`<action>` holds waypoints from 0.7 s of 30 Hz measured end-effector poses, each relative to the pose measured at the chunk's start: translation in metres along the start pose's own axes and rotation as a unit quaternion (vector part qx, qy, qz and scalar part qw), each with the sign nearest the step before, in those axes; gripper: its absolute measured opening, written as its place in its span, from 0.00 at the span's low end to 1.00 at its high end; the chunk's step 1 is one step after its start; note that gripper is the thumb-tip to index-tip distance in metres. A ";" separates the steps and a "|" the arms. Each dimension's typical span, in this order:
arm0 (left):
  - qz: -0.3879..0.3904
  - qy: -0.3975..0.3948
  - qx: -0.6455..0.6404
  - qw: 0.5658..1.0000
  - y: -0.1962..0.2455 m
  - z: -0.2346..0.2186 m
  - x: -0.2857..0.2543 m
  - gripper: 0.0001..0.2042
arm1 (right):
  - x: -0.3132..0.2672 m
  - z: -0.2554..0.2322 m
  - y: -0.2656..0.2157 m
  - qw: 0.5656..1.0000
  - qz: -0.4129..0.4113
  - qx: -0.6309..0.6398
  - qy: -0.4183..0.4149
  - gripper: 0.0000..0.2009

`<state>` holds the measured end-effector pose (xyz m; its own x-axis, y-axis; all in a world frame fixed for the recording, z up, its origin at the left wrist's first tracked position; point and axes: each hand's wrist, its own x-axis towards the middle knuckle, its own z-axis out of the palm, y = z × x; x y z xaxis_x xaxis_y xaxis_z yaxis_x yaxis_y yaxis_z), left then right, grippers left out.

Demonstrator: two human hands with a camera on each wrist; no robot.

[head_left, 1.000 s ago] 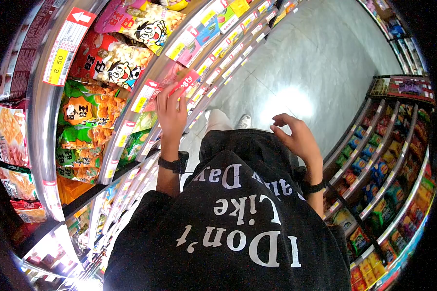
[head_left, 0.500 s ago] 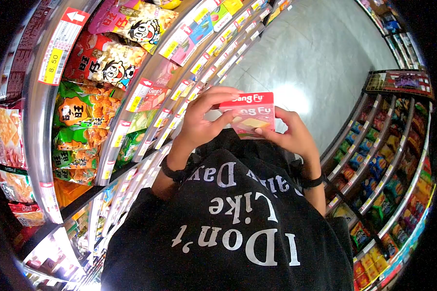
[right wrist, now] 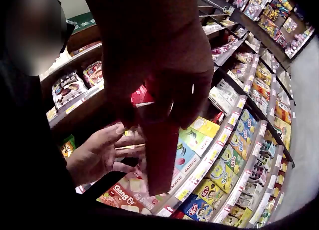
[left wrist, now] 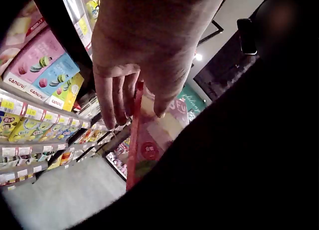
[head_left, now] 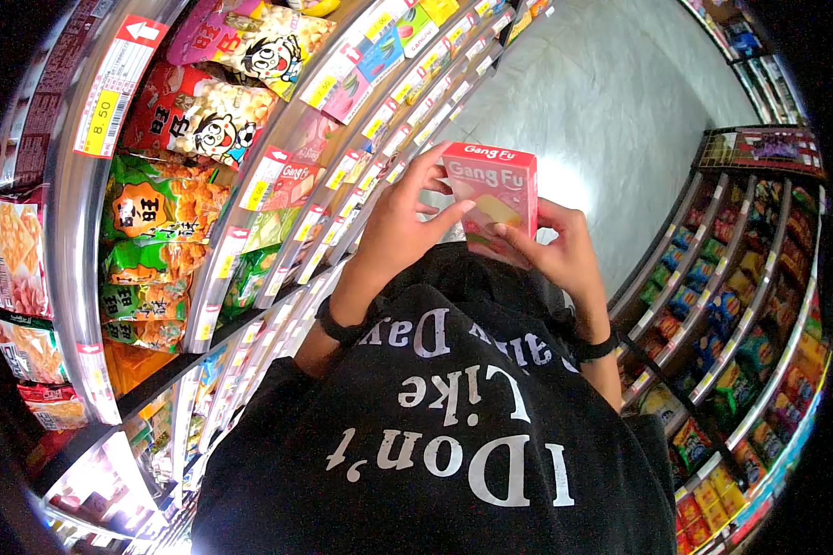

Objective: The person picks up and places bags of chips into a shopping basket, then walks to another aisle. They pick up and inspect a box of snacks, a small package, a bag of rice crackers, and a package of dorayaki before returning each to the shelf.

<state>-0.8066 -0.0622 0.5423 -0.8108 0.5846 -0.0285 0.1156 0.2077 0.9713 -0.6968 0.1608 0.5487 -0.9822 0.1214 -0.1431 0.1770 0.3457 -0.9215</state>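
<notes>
A pink and red Gang Fu box (head_left: 500, 190) is held upright in front of the body, its printed front tilted toward the head camera. My left hand (head_left: 393, 236) pinches its left side between thumb and fingers; the left wrist view shows the thumb on the front of the box (left wrist: 159, 127) and the fingers behind its red edge. On the other side, my right hand (head_left: 565, 254) grips the lower right edge, thumb across the front. In the right wrist view, the dark right hand (right wrist: 159, 75) covers the upper part of the box (right wrist: 162, 162).
At the left, a curved shelf carries snack bags (head_left: 217, 116), price tags (head_left: 111, 102) and another Gang Fu box (head_left: 294, 180). Further shelves of packets (head_left: 713, 296) stand at the right. Between them runs the grey floor (head_left: 602, 92).
My left hand took the box off the left shelf and brought it to my right hand, which gripped it too. Since then the box has risen and turned its front upward.
</notes>
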 end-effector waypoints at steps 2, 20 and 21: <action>-0.034 -0.026 -0.006 0.999 -0.002 0.003 -0.001 0.47 | 0.000 0.001 -0.009 1.000 0.011 -0.021 0.010 0.18; -0.092 -0.014 -0.353 0.931 -0.014 -0.004 -0.013 0.25 | -0.004 0.015 -0.027 0.994 -0.070 0.083 0.032 0.38; -0.075 -0.012 -0.360 0.930 -0.017 -0.004 -0.013 0.24 | -0.004 0.014 -0.021 0.994 -0.069 0.083 0.034 0.38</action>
<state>-0.8003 -0.0768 0.5270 -0.7731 0.6102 -0.1729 -0.4180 -0.2853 0.8625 -0.6970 0.1403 0.5636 -0.9891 0.1472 0.0081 0.0227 0.2065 -0.9782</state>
